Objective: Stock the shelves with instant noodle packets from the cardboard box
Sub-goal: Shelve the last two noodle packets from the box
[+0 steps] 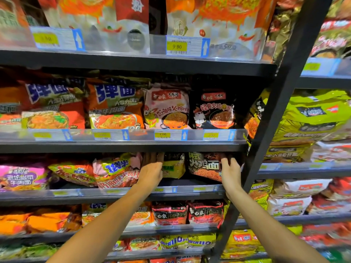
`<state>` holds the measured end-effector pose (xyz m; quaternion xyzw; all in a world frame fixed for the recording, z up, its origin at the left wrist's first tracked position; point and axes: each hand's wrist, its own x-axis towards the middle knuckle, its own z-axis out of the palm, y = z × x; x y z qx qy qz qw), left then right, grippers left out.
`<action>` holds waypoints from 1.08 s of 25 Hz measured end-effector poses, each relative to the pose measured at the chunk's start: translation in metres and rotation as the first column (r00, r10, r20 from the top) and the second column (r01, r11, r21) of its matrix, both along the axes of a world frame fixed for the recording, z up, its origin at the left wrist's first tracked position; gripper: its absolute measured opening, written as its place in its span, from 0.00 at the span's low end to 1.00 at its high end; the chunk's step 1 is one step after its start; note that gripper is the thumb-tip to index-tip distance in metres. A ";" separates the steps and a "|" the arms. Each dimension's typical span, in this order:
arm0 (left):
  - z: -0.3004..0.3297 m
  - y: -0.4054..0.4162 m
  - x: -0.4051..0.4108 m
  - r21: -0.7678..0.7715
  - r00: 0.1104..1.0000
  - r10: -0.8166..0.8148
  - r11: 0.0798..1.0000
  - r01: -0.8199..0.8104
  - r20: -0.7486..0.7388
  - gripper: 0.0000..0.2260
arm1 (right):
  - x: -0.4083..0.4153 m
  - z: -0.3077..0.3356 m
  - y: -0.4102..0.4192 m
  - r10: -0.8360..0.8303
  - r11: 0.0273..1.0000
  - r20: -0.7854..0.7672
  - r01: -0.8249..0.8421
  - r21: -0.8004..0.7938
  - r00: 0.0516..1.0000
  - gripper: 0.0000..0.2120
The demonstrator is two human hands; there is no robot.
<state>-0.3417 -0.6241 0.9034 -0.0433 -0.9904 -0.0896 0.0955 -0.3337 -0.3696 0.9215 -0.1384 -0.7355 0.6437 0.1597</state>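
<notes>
Noodle packets go on the shelf (121,193) now: our left hand (152,172) grips a yellow-green packet (173,167), right hand (230,172) pinches a dark packet (204,165); next, push both back & let go.

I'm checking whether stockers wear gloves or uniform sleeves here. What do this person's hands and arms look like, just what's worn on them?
Nothing is worn. The left hand and right hand are bare, with no gloves. No ring, watch or wristband shows on the sides in view. Both forearms are uncovered as far as the bottom edge of the picture, so no sleeve or cuff appears.
</notes>
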 end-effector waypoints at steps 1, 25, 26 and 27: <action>0.000 0.002 -0.001 -0.036 0.999 -0.032 0.999 0.033 0.008 0.07 | -0.007 0.001 -0.002 -0.015 1.000 0.048 0.015 0.002 0.999 0.08; -0.027 -0.006 0.012 -0.318 0.977 -0.200 0.933 0.168 -0.072 0.33 | -0.054 -0.039 -0.024 0.322 0.240 0.256 -0.340 0.909 0.911 0.35; -0.027 -0.006 0.013 -0.316 0.978 -0.198 0.934 0.168 -0.066 0.33 | -0.058 -0.040 -0.027 0.319 0.265 0.206 -0.296 0.918 0.925 0.38; -0.025 -0.006 0.013 -0.305 0.981 -0.186 0.938 0.164 -0.046 0.32 | -0.060 -0.039 -0.028 0.305 0.271 0.189 -0.276 0.922 0.933 0.40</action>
